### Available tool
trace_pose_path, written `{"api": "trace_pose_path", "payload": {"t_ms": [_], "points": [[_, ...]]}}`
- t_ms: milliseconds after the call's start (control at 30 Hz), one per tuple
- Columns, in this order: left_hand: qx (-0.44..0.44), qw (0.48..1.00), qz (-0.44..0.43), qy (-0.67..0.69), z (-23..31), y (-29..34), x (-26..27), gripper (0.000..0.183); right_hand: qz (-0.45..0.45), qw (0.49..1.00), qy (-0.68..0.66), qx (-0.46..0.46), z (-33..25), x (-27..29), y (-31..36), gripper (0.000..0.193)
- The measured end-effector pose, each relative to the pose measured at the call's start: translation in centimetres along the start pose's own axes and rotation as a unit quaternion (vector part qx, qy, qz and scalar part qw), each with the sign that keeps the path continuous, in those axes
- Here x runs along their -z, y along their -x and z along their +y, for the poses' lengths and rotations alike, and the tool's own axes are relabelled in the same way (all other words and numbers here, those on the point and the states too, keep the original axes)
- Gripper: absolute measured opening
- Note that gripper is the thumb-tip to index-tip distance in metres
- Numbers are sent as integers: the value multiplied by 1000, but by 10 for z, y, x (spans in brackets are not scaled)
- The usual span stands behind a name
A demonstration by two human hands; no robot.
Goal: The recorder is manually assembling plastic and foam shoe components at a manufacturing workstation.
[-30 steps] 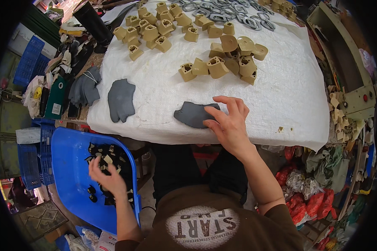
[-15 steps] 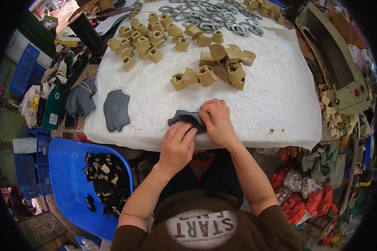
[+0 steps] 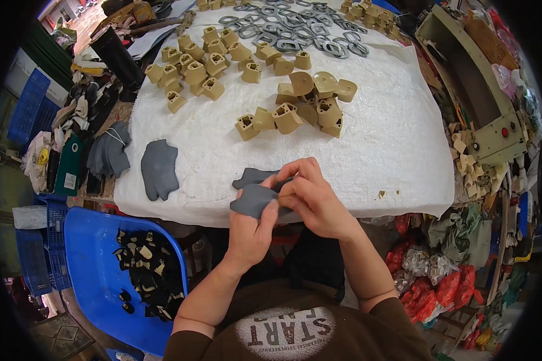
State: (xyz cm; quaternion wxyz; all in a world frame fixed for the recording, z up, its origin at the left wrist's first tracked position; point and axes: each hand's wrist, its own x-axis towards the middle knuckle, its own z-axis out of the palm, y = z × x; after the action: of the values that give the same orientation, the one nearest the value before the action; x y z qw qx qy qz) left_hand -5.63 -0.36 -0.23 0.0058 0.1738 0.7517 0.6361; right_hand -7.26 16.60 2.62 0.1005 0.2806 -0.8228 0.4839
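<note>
Over the near edge of the table, my left hand point(image 3: 248, 236) is closed on a grey cut piece of leather-like sheet point(image 3: 254, 201), thumb on top and fingers beneath. My right hand point(image 3: 312, 201) pinches the right edge of the same piece. Just behind it, a second grey piece point(image 3: 250, 177) lies on the white sheet point(image 3: 205, 141), partly hidden by the hands. Farther left, another grey cut piece point(image 3: 160, 170) lies flat. Several beige moulded blocks shaped like shoe heels point(image 3: 287, 118) stand beyond my hands, many with hollow openings showing.
Grey oval rings point(image 3: 295, 27) cover the far end. A tied bundle of grey pieces point(image 3: 109, 153) sits at the left edge. Below left, a blue basin point(image 3: 93, 271) holds black-and-beige pieces point(image 3: 150, 265). To the right are a beige metal machine point(image 3: 473, 84) and red plastic bags point(image 3: 448, 286).
Both hands have lifted a grey piece toward me and turned it so its flat face shows; a second grey piece is now distinct behind it. The whole view has shifted slightly.
</note>
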Motion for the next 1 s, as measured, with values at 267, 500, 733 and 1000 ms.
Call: {"api": "trace_pose_path", "payload": {"t_ms": [267,500,733,1000], "points": [[3,998,28,-58,-14,3,4,32,109,989,35,-93,43,1,-19,34],[30,998,43,-19,-20,-2,12,35,105,956,274,-17,71,8,-46,61],[-5,996,85,-38,-17,0,12,29,84,964,250,-28,71,8,-13,55],[7,993,103,62,-13,12,12,25,35,905,411,-105,52,30,5,37]]}}
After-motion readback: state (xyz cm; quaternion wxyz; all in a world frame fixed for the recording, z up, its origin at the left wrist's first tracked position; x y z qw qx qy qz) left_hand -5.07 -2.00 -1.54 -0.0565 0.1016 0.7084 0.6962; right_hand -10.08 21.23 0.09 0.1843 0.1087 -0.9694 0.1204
